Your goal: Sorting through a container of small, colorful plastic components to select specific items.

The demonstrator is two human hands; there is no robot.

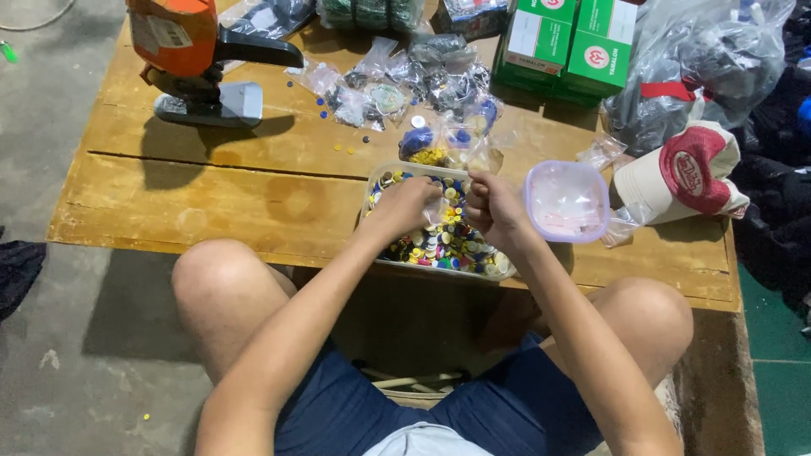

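Your left hand (407, 205) is curled, fingertips down in the clear tub (382, 253) of mixed coloured buttons (443, 245), centre frame at the table's (211, 194) near edge. Your right hand (494, 209) is closed in a pinch over the same tub, gripping what looks like a small clear bag (439, 209); hard to confirm. Lidded plastic box (566, 201) just right of it. Orange press tool (190, 51) upper left.
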